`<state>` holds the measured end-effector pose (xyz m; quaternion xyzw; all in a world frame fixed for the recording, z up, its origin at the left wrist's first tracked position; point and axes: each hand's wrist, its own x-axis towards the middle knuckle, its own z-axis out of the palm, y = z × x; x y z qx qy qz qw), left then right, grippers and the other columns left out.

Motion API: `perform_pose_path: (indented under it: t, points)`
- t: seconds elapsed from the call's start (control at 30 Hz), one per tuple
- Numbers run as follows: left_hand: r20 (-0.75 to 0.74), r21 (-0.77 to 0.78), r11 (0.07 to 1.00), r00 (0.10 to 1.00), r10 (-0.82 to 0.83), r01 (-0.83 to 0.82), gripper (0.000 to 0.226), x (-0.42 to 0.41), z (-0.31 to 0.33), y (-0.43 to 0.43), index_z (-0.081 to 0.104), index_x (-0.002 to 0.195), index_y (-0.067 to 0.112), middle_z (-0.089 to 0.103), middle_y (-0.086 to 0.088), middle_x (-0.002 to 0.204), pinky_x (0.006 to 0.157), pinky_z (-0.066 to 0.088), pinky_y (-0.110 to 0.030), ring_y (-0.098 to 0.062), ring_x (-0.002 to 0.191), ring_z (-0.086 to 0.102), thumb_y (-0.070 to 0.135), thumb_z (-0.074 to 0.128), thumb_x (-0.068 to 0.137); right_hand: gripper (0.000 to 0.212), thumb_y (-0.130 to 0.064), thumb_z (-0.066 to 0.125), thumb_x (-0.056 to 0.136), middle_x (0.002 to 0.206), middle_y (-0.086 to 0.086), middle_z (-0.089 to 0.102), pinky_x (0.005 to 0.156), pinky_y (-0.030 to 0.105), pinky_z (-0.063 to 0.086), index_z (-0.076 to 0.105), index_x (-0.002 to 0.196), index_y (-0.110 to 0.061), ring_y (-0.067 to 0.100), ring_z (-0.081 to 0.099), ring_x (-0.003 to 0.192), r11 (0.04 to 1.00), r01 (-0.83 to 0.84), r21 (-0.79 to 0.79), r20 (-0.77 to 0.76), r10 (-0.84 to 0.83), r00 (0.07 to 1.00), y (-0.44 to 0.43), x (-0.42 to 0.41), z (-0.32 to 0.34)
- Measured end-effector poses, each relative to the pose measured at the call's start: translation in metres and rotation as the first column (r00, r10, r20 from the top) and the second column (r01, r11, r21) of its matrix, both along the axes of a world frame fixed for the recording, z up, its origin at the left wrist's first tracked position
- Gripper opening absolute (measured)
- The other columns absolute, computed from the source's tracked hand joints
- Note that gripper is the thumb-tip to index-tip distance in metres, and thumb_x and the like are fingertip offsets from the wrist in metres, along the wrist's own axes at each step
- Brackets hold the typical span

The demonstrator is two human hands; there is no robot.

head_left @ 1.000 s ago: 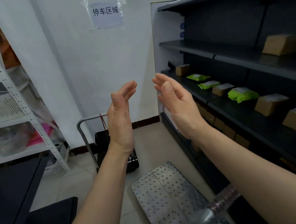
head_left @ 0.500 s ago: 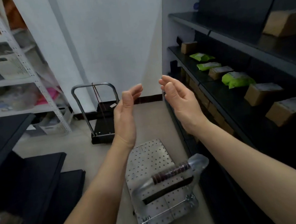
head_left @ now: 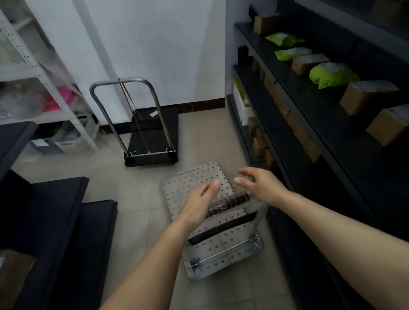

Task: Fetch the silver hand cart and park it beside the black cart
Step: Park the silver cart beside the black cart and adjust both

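The silver hand cart [head_left: 194,182], a perforated metal platform with an upright handle wrapped in dark red, stands on the tiled floor just in front of me. My left hand [head_left: 199,202] and my right hand [head_left: 259,184] hover over its handle with fingers straight, holding nothing. Whether they touch the handle I cannot tell. The black cart [head_left: 152,135], with a chrome handle and a red cord, is parked farther ahead by the white wall. The silver cart sits behind it and slightly to its right, a short gap apart.
Dark shelves [head_left: 321,103] with cardboard boxes and green packets line the right side, close to the silver cart. A white rack [head_left: 54,91] with baskets stands at the back left. Low dark platforms [head_left: 56,200] fill the left foreground.
My hands have dropped from chest height down to the silver cart's handle. My view has tilted down, so both carts show fully on the floor.
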<state>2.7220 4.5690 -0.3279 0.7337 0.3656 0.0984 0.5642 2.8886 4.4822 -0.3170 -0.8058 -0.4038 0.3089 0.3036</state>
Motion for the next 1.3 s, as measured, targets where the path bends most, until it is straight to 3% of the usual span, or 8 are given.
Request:
perform_pose_path:
  t: [0.17,0.27,0.43,0.53,0.63,0.97,1.17,1.3]
  points:
    - [-0.249,0.039,0.999,0.968,-0.008,0.018,0.06,-0.003,-0.035,0.012,0.049,0.136,0.018,0.052,-0.004,0.138,0.105,0.038,-0.035,-0.021,0.125,0.049,0.058,0.046,0.092,0.056,-0.038,0.058,0.093,0.141,0.006,0.051,0.102,0.036,0.04,0.042,0.143,-0.019,0.021,0.048,0.129,0.981,-0.046,-0.187,0.023,0.052,0.998,-0.001,0.009,-0.029]
    - [-0.382,0.081,0.991,0.922,-0.066,0.104,0.051,-0.004,-0.054,0.018,0.058,0.122,0.023,0.065,-0.002,0.113,0.095,0.049,-0.043,-0.02,0.102,0.06,0.06,0.052,0.087,0.054,-0.033,0.059,0.093,0.138,0.006,0.053,0.098,0.031,0.041,0.043,0.143,-0.018,0.02,0.05,0.126,0.971,-0.064,-0.228,0.06,0.08,0.995,0.003,0.012,-0.04]
    - [-0.464,0.164,0.976,0.884,-0.05,0.141,0.034,0.005,-0.072,0.026,0.059,0.122,0.02,0.066,-0.002,0.109,0.09,0.048,-0.036,-0.02,0.096,0.06,0.033,0.06,0.092,0.03,-0.031,0.056,0.095,0.097,-0.005,0.059,0.075,0.024,0.041,0.06,0.123,-0.019,0.013,0.057,0.094,0.955,-0.099,-0.281,0.174,0.152,0.973,0.006,0.016,-0.058]
    - [-0.528,0.211,0.96,0.848,-0.049,0.187,0.03,0.012,-0.079,0.028,0.061,0.122,0.02,0.067,-0.004,0.107,0.086,0.048,-0.031,-0.022,0.098,0.061,0.028,0.058,0.093,0.028,-0.031,0.058,0.094,0.105,-0.001,0.062,0.069,0.023,0.039,0.063,0.119,-0.019,0.011,0.053,0.088,0.971,-0.04,-0.236,0.237,0.097,0.967,0.008,0.021,-0.07]
    - [-0.546,0.215,0.957,0.836,-0.045,0.193,0.031,0.013,-0.082,0.03,0.062,0.123,0.021,0.068,-0.004,0.106,0.084,0.047,-0.029,-0.022,0.098,0.06,0.028,0.059,0.093,0.023,-0.031,0.061,0.092,0.102,-0.001,0.06,0.06,0.021,0.035,0.065,0.111,-0.019,0.011,0.051,0.085,0.969,-0.035,-0.243,0.237,0.095,0.967,0.011,0.023,-0.074]
    - [-0.525,0.18,0.971,0.85,-0.039,0.156,0.03,-0.018,-0.086,0.025,0.064,0.122,0.021,0.066,0.0,0.099,0.076,0.037,-0.022,-0.017,0.092,0.056,0.024,0.061,0.092,0.017,-0.03,0.065,0.089,0.099,0.0,0.061,0.054,0.02,0.035,0.067,0.101,-0.018,0.014,0.056,0.085,0.969,-0.029,-0.245,0.197,0.079,0.977,0.003,-0.006,-0.076]
    - [-0.51,0.158,0.978,0.859,-0.04,0.14,0.025,-0.054,-0.091,0.022,0.068,0.115,0.025,0.064,0.006,0.09,0.086,0.044,-0.026,-0.015,0.092,0.058,0.023,0.062,0.091,0.018,-0.03,0.066,0.088,0.098,-0.001,0.062,0.052,0.019,0.033,0.067,0.101,-0.017,0.015,0.057,0.085,0.97,-0.001,-0.242,0.187,0.048,0.981,-0.008,-0.043,-0.076]
    - [-0.521,0.182,0.974,0.853,-0.02,0.134,0.029,-0.077,-0.097,0.012,0.065,0.119,0.031,0.068,0.005,0.099,0.098,0.044,-0.035,-0.021,0.106,0.058,0.026,0.063,0.09,0.02,-0.03,0.067,0.088,0.1,0.0,0.064,0.061,0.024,0.044,0.067,0.103,-0.017,0.016,0.06,0.088,0.97,0.027,-0.241,0.173,0.015,0.985,-0.023,-0.07,-0.079]
